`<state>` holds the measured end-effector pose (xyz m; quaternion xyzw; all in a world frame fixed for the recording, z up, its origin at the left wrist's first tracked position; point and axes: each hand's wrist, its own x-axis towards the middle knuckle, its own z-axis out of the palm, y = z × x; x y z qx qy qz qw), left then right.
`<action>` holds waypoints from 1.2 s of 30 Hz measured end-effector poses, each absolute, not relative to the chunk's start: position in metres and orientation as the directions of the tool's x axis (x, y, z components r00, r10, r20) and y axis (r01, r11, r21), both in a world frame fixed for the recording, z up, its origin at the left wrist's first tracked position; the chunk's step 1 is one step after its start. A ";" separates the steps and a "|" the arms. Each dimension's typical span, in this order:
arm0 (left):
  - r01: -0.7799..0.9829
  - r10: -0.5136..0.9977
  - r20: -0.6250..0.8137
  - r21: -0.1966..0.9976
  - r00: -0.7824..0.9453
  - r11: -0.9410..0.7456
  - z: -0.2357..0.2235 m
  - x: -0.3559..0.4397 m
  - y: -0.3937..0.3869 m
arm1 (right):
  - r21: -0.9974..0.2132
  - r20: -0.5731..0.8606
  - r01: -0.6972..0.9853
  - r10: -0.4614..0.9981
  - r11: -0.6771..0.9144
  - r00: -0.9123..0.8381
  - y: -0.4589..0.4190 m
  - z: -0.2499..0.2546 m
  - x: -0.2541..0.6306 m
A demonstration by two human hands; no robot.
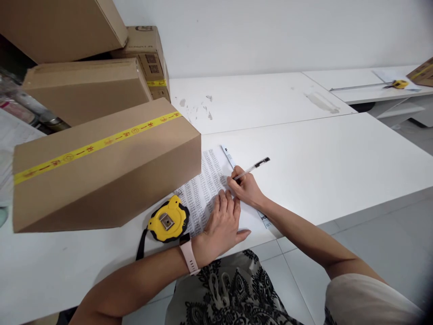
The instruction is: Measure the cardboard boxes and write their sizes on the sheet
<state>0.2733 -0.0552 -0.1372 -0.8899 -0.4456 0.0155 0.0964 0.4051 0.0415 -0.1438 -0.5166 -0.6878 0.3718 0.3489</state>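
Note:
My right hand (248, 187) is closed round a pen (252, 167) with a clear barrel, its tip down at a printed sheet of paper (203, 180). Flat on the lower part of that sheet lies my left hand (221, 223), fingers stretched out and a pink watch band at the wrist. Just left of it is a yellow and black tape measure (168, 220) with a black strap. A taped cardboard box (111, 167) covers part of the paper's left side. Under the paper's right edge, a pale blue printed strip (227, 155) shows.
Several more cardboard boxes (91, 85) are stacked behind at the left, beside a roll of clear material (43, 108). On the far right table lie another tape measure (399, 84) and a box (422, 73). The white table (321, 158) ends at a front edge above the tiled floor.

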 end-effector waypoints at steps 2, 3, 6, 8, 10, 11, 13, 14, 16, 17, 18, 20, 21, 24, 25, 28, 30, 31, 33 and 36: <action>0.791 0.796 0.065 -0.183 0.602 -0.583 -0.138 0.274 -0.055 | -0.874 0.096 0.449 0.972 0.186 -0.215 0.041 -0.144 0.405; 0.792 0.796 0.067 -0.183 0.601 -0.583 -0.139 0.274 -0.055 | -0.874 0.100 0.448 0.973 0.186 -0.210 0.041 -0.144 0.405; 0.792 0.796 0.069 -0.179 0.601 -0.583 -0.138 0.274 -0.056 | -0.875 0.103 0.448 0.975 0.184 -0.198 0.040 -0.143 0.405; 0.794 0.796 0.074 -0.173 0.601 -0.583 -0.138 0.273 -0.056 | -0.874 0.099 0.452 0.975 0.181 -0.199 0.040 -0.142 0.405; 0.790 0.792 0.071 -0.173 0.606 -0.589 -0.137 0.273 -0.055 | -0.869 0.101 0.458 0.974 0.185 -0.203 0.041 -0.142 0.405; 0.788 0.791 0.068 -0.175 0.608 -0.590 -0.136 0.273 -0.055 | -0.867 0.104 0.461 0.973 0.190 -0.204 0.041 -0.142 0.405; 0.784 0.789 0.064 -0.181 0.612 -0.593 -0.137 0.273 -0.055 | -0.862 0.112 0.466 0.972 0.200 -0.209 0.041 -0.142 0.405; 0.785 0.789 0.068 -0.181 0.611 -0.593 -0.137 0.274 -0.055 | -0.860 0.116 0.468 0.971 0.204 -0.209 0.041 -0.142 0.405; 0.791 0.792 0.081 -0.177 0.605 -0.586 -0.140 0.274 -0.055 | -0.855 0.125 0.474 0.971 0.211 -0.205 0.041 -0.142 0.405; 0.793 0.793 0.086 -0.173 0.602 -0.584 -0.141 0.274 -0.055 | -0.853 0.129 0.477 0.971 0.213 -0.202 0.042 -0.142 0.405; 0.796 0.795 0.093 -0.170 0.600 -0.581 -0.143 0.274 -0.055 | -0.852 0.130 0.478 0.971 0.212 -0.200 0.042 -0.142 0.405; 0.799 0.795 0.103 -0.168 0.597 -0.578 -0.144 0.274 -0.055 | -0.856 0.121 0.475 0.972 0.204 -0.201 0.041 -0.142 0.405; 0.799 0.796 0.103 -0.167 0.597 -0.578 -0.145 0.274 -0.055 | -0.859 0.113 0.471 0.973 0.198 -0.203 0.041 -0.142 0.405; 0.798 0.796 0.090 -0.161 0.598 -0.581 -0.144 0.274 -0.055 | -0.866 0.097 0.466 0.974 0.183 -0.203 0.041 -0.142 0.406; 0.797 0.796 0.086 -0.159 0.599 -0.582 -0.143 0.274 -0.055 | -0.866 0.097 0.465 0.975 0.182 -0.199 0.041 -0.142 0.406; 0.800 0.798 0.087 -0.152 0.596 -0.581 -0.144 0.275 -0.055 | -0.869 0.102 0.460 0.975 0.183 -0.196 0.041 -0.141 0.406; 0.805 0.803 0.088 -0.145 0.589 -0.575 -0.144 0.275 -0.055 | -0.869 0.101 0.460 0.976 0.182 -0.194 0.041 -0.141 0.406; 0.806 0.804 0.085 -0.142 0.588 -0.575 -0.145 0.275 -0.055 | -0.869 0.101 0.461 0.976 0.180 -0.190 0.041 -0.141 0.406; 0.806 0.805 0.079 -0.140 0.589 -0.576 -0.145 0.274 -0.056 | -0.867 0.104 0.466 0.978 0.178 -0.181 0.041 -0.140 0.406; 0.803 0.800 0.090 -0.147 0.593 -0.578 -0.146 0.274 -0.055 | -0.864 0.102 0.472 0.979 0.176 -0.179 0.041 -0.140 0.406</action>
